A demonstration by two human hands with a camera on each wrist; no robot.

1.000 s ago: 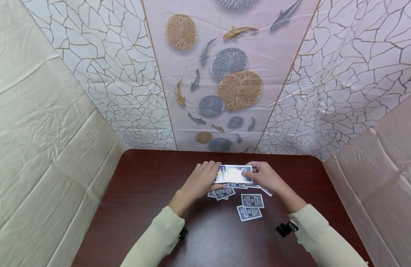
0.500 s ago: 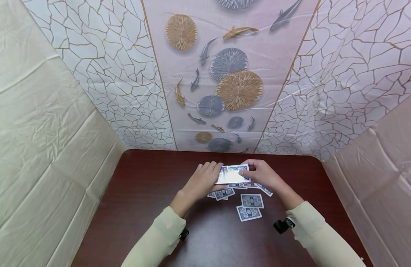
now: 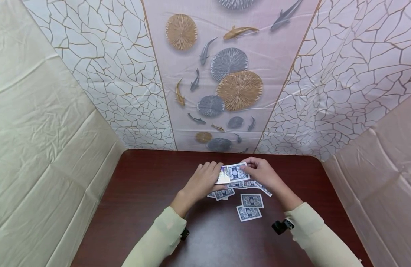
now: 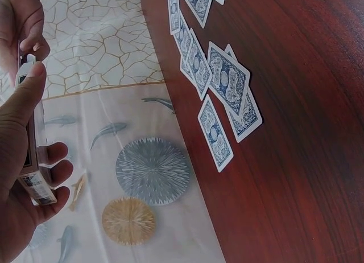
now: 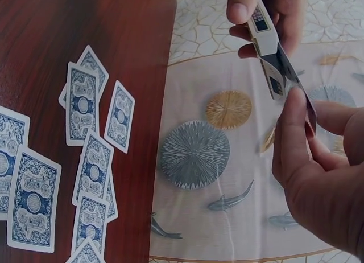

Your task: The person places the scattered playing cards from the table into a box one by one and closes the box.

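My left hand grips a playing card box above the far part of the table, thumb on one side and fingers on the other. From the box's right end a blue-backed playing card extends, tilted slightly upward. My right hand pinches this card by its right end between thumb and fingers. In the right wrist view the card is nearly edge-on beside the box's open end; how much of it lies inside is hidden. Below the hands, several face-down cards lie on the table.
Loose cards overlap in small groups, one under the left hand and another nearer the person. The dark red table meets a patterned cloth wall at the back. Cloth walls also stand at both sides.
My right hand has shifted slightly left and up, tilting the card. Glare has left the card's back, so its blue pattern shows. My left hand and the box have barely moved.
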